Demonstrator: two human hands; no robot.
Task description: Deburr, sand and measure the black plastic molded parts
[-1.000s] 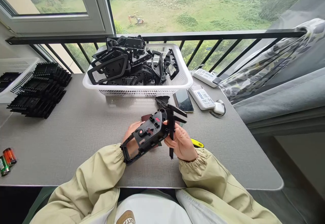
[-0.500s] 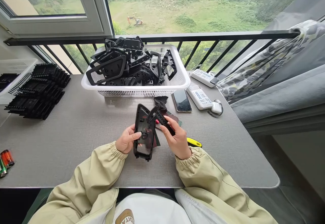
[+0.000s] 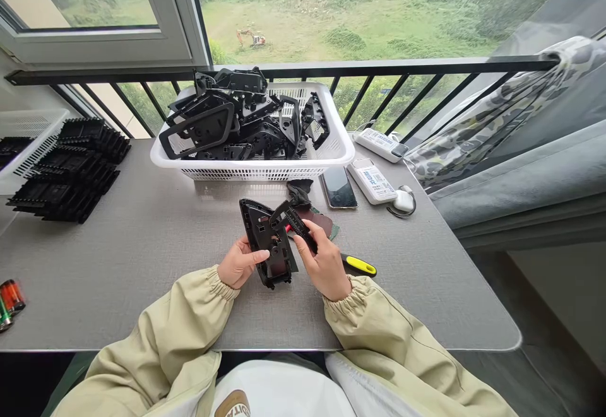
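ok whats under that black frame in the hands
Under the frame, a dark sheet pokes out on the right, lying on the gray table. The rest is hidden by the frame itself.

Person's visible kit: loose khaki-beige jacket, matt, lightweight-looking fabric. Left sleeve (image 3: 156, 332) and right sleeve (image 3: 383, 335) are full length and wide through the forearm, with soft creases along both. Left cuff (image 3: 221, 283) and right cuff (image 3: 344, 291) are elasticated, with tight gathers and visible stitching. Pale grey-white panel (image 3: 362, 390) at the jacket's front edge, right side. White top (image 3: 284, 392) underneath, with a round brown-and-cream badge (image 3: 231, 404) at chest height; its dark lettering is cut off at the frame edge. Left hand (image 3: 240, 264) and right hand (image 3: 324, 264) are bare: no gloves, no visible rings or watch.
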